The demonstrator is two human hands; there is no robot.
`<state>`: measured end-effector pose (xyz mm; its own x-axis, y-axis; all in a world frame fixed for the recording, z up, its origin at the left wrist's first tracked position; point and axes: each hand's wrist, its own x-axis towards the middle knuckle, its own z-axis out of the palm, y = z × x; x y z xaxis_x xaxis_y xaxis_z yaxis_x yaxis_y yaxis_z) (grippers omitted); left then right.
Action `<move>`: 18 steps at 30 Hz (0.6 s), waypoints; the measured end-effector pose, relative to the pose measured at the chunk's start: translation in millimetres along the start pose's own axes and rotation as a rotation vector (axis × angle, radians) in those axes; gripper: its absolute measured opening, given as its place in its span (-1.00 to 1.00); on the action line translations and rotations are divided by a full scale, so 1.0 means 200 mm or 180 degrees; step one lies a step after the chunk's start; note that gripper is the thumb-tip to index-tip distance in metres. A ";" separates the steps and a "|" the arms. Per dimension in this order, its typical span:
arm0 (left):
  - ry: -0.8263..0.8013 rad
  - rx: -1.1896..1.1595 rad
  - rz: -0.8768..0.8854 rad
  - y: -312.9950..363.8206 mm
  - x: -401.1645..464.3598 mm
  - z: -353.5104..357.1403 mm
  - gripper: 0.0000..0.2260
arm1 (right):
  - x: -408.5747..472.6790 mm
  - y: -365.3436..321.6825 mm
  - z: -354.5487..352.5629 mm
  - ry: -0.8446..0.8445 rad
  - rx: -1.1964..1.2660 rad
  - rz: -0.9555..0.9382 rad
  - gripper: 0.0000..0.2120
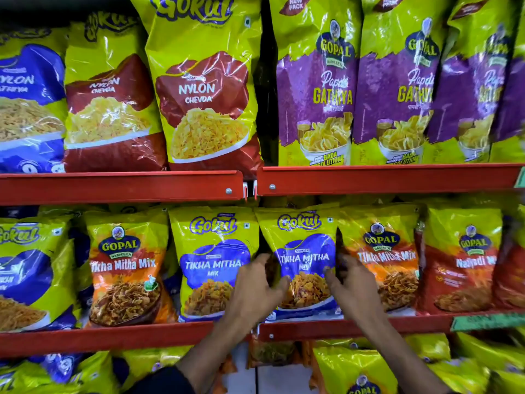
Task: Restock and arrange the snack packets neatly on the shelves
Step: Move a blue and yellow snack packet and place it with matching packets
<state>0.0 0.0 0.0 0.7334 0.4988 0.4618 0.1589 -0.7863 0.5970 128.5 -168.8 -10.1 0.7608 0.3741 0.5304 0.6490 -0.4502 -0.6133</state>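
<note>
red shelves (383, 180), upright snack packets (213, 263) in rows

Bright overhead light, glare on packets (204, 89); edges blurred, warped.

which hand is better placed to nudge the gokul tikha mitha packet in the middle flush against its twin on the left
Right. The right hand sits on the packet's right edge, so it can push leftward toward the twin packet. The left hand lies in the gap between them, blocking the way.

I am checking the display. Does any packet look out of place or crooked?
Yes. On the upper shelf, the front Nylon Chevda packet leans left, its bottom corner hanging over the rail. Both hands grip the tilted Gokul Tikha Mitha packet.
</note>
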 end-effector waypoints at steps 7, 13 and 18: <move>-0.0672 -0.0742 -0.0937 -0.03 0.12 0.17 -0.51 | 0.09 0.07 0.02 -0.1034 0.1465 0.0560 -0.88; 0.0002 -0.1678 -0.0318 -0.01 -0.04 0.14 -0.59 | -0.03 0.04 -0.03 -0.0579 0.2036 0.0245 -0.71; 0.0268 -0.1891 0.0005 0.02 -0.26 0.00 -0.63 | -0.26 -0.07 -0.15 -0.0232 0.2109 -0.0185 -0.72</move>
<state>-38.1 -28.8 -21.8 0.6747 0.5440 0.4988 -0.2567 -0.4607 0.8496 80.1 -205.6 -12.2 0.7079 0.4470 0.5469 0.5399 0.1568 -0.8270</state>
